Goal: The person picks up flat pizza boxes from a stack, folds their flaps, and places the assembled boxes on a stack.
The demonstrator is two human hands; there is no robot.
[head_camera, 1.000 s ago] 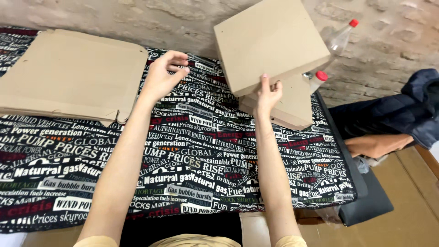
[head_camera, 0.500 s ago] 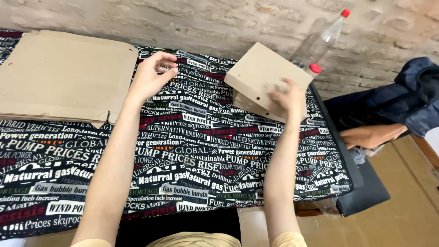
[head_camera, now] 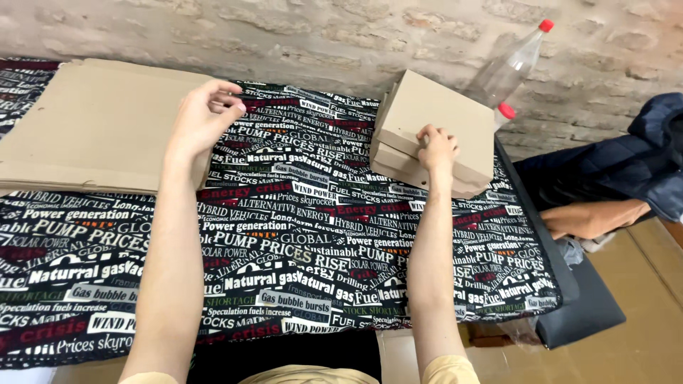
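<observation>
Cardboard boxes (head_camera: 434, 135) stacked at the table's (head_camera: 284, 249) far right edge; their count is unclear, lower ones mostly covered. Right hand (head_camera: 437, 146) rests on the top box, fingers bent over its near edge, grip uncertain. Left hand (head_camera: 204, 116), loosely curled, holding nothing, hovers at the flat cardboard sheets (head_camera: 92, 124), which are cut off at left.

Both arms outstretched; hands (head_camera: 205, 117) (head_camera: 437, 144) loosely curled.
</observation>
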